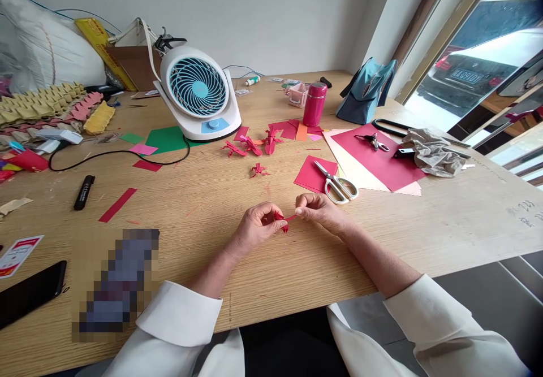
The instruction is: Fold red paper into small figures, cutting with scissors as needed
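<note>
Between thumb and fingers, my left hand (261, 223) pinches a small red folded paper figure (284, 227). A thin strip of the red paper reaches across to my right hand (318, 212), whose thumb and forefinger are closed on its end. Both hands are just above the table, a short way apart. Beyond them lies a little red folded paper figure (258, 170), and behind it several more red folded figures (253, 146) sit in a group. White-handled scissors (338, 187) rest partly on red paper squares (311, 174) past my right hand.
A white fan (197, 91) stands at the back, its black cable (114, 158) curving leftward. A pink flask (314, 104) and blue bag (365, 91) stand back right. Large paper sheets (373, 159) lie right. A black marker (84, 193), red strip (117, 205) and phone (31, 294) lie left.
</note>
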`<state>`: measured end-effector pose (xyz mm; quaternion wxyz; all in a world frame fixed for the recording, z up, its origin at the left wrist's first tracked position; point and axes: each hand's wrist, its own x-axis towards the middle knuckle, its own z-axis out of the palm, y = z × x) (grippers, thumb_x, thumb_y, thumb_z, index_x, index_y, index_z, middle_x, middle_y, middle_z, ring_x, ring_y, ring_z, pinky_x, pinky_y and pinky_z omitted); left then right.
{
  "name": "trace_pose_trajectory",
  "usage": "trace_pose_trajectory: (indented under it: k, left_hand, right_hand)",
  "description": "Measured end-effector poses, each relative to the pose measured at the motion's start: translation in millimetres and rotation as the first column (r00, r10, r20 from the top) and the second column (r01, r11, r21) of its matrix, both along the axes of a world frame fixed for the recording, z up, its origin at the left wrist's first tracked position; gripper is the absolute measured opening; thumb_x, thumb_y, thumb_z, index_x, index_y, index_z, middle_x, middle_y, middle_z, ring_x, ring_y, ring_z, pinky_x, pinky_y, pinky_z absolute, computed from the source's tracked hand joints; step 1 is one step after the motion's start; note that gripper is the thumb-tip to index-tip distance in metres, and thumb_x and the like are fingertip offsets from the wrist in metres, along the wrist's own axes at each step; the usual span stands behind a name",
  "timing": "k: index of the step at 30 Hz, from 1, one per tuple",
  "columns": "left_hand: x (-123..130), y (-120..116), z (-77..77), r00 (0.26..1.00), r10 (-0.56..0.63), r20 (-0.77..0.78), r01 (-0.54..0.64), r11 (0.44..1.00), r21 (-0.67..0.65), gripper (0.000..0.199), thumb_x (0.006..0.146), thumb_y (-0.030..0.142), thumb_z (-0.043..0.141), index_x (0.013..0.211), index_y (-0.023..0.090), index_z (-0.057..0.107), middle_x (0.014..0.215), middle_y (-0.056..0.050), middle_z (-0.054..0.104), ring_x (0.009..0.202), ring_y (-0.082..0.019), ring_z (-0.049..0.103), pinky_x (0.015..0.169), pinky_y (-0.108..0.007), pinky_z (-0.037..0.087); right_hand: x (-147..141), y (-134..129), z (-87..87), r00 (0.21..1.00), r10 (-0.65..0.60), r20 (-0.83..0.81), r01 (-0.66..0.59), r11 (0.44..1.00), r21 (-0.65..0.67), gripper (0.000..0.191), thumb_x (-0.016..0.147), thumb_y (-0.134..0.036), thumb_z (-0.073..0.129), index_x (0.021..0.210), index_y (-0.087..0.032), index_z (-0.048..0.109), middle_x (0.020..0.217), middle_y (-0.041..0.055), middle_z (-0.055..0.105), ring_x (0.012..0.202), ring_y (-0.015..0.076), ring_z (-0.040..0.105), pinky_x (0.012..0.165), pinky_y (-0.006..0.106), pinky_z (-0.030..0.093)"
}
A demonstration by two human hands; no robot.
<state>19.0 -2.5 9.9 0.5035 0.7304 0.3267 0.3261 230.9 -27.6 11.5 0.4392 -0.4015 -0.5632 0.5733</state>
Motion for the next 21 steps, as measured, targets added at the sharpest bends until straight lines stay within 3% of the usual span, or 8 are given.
trace_pose_trajectory:
  k: [5, 12, 21]
  left_hand:
    - [1.8, 1.8, -4.4, 0.997, 0.061, 0.055, -0.057, 0.996, -0.067, 0.024, 0.075, 0.034, 0.076, 0.073, 0.017, 0.06, 0.064, 0.003, 0.06, 0.054, -0.008, 0.054, 0.05, -0.018, 0.044]
    - [1.5, 4.0, -13.7, 0.994, 0.085, 0.061, -0.073, 0.982, -0.175, 0.03, 0.074, 0.042, 0.076, 0.076, 0.017, 0.06, 0.063, 0.004, 0.059, 0.052, -0.007, 0.049, 0.046, -0.018, 0.041]
    - [7.4, -2.4, -12.1, 0.981, 0.12, 0.151, -0.068, 0.949, -0.309, 0.032, 0.072, 0.041, 0.077, 0.072, 0.017, 0.056, 0.061, 0.004, 0.054, 0.054, -0.007, 0.046, 0.047, -0.018, 0.04]
  right_hand:
    - [-5.0, -2.3, 7.9, 0.996, 0.068, -0.063, -0.068, 0.998, 0.005, 0.042, 0.071, -0.05, 0.081, 0.087, -0.018, 0.059, 0.082, 0.0001, 0.057, 0.072, 0.0121, 0.051, 0.066, 0.026, 0.042]
    - [-6.6, -3.6, 6.2, 0.985, 0.146, -0.089, -0.144, 0.989, 0.033, 0.042, 0.076, -0.05, 0.077, 0.095, -0.018, 0.058, 0.092, 0.0035, 0.061, 0.084, 0.0146, 0.058, 0.078, 0.029, 0.048]
    - [-16.8, -3.1, -15.6, 0.99, 0.139, 0.012, -0.139, 0.99, -0.006, 0.04, 0.076, -0.047, 0.078, 0.092, -0.017, 0.057, 0.084, 0.0023, 0.066, 0.076, 0.0139, 0.061, 0.069, 0.027, 0.048]
